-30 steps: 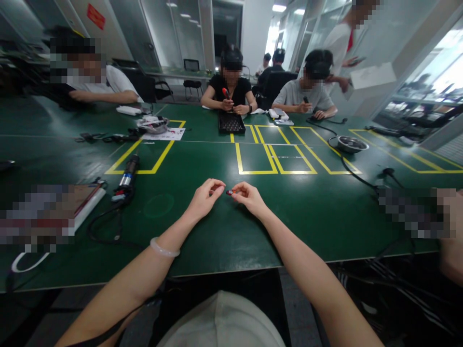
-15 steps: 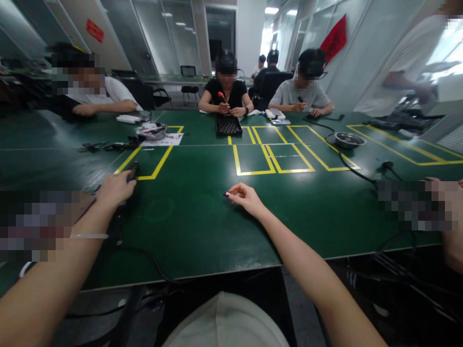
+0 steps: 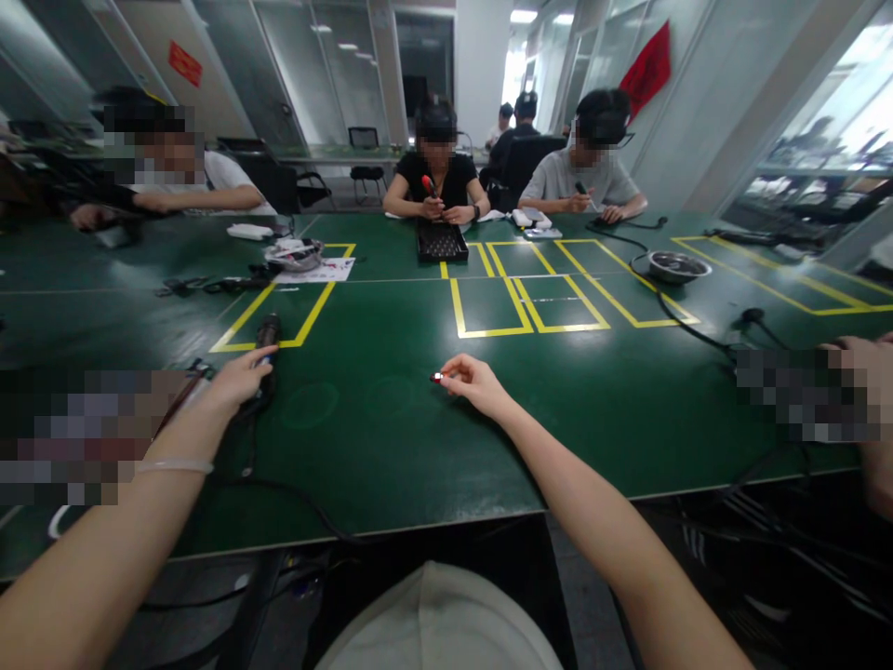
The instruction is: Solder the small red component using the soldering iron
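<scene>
My right hand (image 3: 473, 380) rests on the green table (image 3: 419, 437) and pinches a small red and white part (image 3: 436, 377) between its fingertips. My left hand (image 3: 235, 380) reaches out to the left and closes around the handle of a black corded tool (image 3: 265, 337) that lies on the table. The tool's cable (image 3: 293, 493) trails back toward the table's near edge. A pale bangle sits on my left wrist.
Yellow tape outlines (image 3: 530, 302) mark the table. A black tray (image 3: 441, 241) lies before a seated person opposite, a metal bowl (image 3: 675, 268) at the right, papers and small items (image 3: 299, 256) at the left. Other people sit around; cables (image 3: 690, 335) run on the right.
My left hand left the small part, swung to the left and took hold of the black tool. My right hand stayed in place with the part.
</scene>
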Available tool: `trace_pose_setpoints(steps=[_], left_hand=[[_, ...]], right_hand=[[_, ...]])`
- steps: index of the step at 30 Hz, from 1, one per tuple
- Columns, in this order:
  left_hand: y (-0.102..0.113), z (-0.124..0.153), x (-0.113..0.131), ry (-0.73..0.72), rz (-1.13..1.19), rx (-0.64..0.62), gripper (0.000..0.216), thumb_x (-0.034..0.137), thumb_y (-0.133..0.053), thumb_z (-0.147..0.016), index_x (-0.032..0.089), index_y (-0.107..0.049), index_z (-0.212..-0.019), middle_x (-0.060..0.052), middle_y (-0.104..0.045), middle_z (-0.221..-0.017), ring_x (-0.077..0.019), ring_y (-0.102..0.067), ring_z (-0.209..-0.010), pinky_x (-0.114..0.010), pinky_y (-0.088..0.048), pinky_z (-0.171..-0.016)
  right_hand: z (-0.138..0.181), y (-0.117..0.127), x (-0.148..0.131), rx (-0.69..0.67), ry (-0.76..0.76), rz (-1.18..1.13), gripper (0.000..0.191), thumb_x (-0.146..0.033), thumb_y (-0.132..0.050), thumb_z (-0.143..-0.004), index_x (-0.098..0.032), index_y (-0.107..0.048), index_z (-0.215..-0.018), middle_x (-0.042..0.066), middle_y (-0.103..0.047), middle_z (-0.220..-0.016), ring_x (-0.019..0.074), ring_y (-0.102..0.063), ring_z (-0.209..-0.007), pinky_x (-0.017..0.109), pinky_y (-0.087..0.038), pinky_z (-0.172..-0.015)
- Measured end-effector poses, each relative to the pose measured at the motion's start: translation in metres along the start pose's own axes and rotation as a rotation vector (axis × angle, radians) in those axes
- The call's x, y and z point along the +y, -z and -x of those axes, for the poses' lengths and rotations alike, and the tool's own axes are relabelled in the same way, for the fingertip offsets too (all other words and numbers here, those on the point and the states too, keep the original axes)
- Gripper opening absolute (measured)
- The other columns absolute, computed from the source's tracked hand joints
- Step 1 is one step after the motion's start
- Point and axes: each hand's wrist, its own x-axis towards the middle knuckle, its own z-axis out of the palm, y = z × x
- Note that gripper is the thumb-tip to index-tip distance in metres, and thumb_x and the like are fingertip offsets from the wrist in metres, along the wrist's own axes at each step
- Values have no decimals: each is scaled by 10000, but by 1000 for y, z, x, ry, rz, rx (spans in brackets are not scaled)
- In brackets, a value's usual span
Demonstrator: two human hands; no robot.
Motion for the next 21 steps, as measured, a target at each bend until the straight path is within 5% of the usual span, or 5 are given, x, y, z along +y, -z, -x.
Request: trace_pose_setpoints(steps=[10,16,21], left_hand=[[-79,73,75,-193,268,-263,552,293,-561,-746,160,-620,-1280,-44,-668,-844,-151,-561,-630,-272,-474,-586],[-136,101,133,-426,317,-324,525,247,-565,-736,165,-648,-1248,-107,-673,-1115,-222,-644,-917,-398,-535,-830],[-166,111,161,-550,250,-327,477,259,-620,-743,183,-671,-1211,-132,-602,-1247,-282,-574,-1163,-492,-447,-1021]], right_hand=[[0,3,-2,7,20,26,294,-378,-720,-724,-182,-580,-891,-6,-631,-763,97,-552,-576,233,-440,-560],[0,6,3,32,60,134,245,-342,-681,-744,-180,-580,-897,0,-628,-796,95,-518,-576,236,-416,-566],[3,8,1,59,109,309,144,-256,-616,-755,-184,-574,-872,-29,-567,-711,105,-493,-587,237,-397,-584]])
